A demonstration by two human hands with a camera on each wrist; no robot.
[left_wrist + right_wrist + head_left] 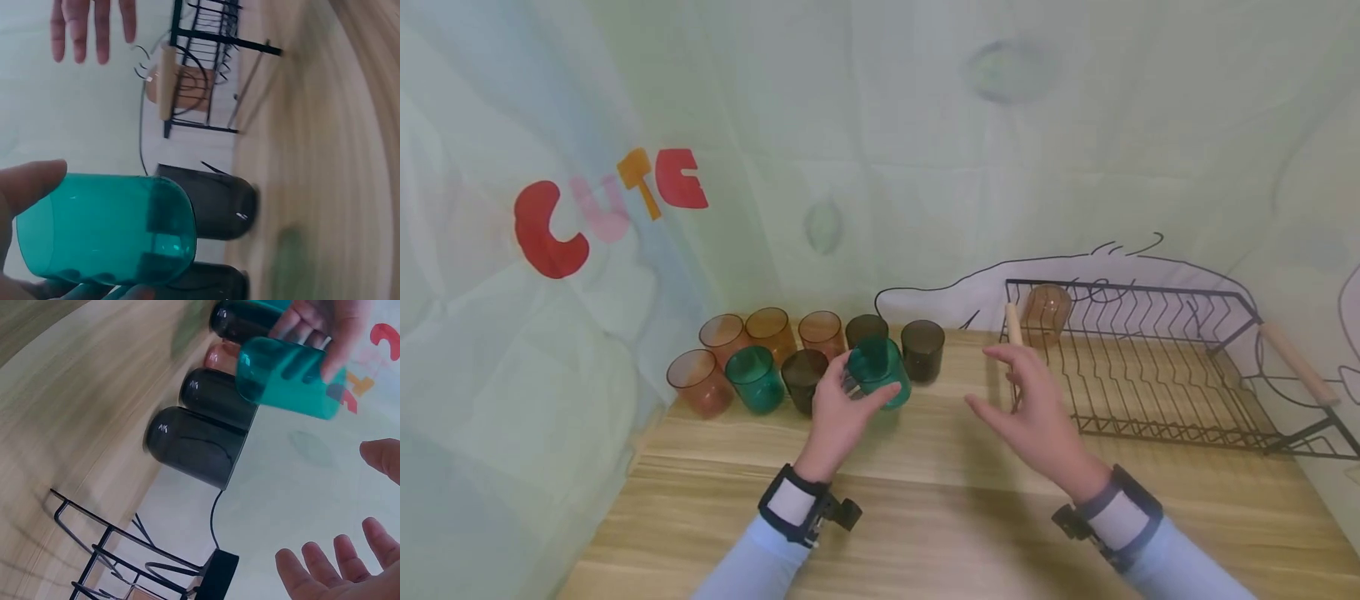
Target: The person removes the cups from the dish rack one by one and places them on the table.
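Observation:
A clear teal cup (pixel 891 379) is gripped by my left hand (pixel 842 408), thumb on one side and fingers on the other. In the left wrist view the teal cup (pixel 112 228) is clear of the wooden table. My right hand (pixel 1037 408) holds nothing; its thumb and fingers are spread apart beside the left end of a black wire dish rack (pixel 1150 367). Behind the held cup stand two dark grey cups, one of them (pixel 922 350) just to its right. An amber cup (pixel 1047 312) sits in the rack's back left corner.
Left of my left hand several cups stand close together on the table (pixel 715 492): a pinkish cup (pixel 700 383), an amber cup (pixel 771 333), another teal cup (pixel 754 379) and a dark cup (pixel 803 375). The rack has wooden handles (pixel 1296 362). A printed cloth (pixel 850 167) hangs behind.

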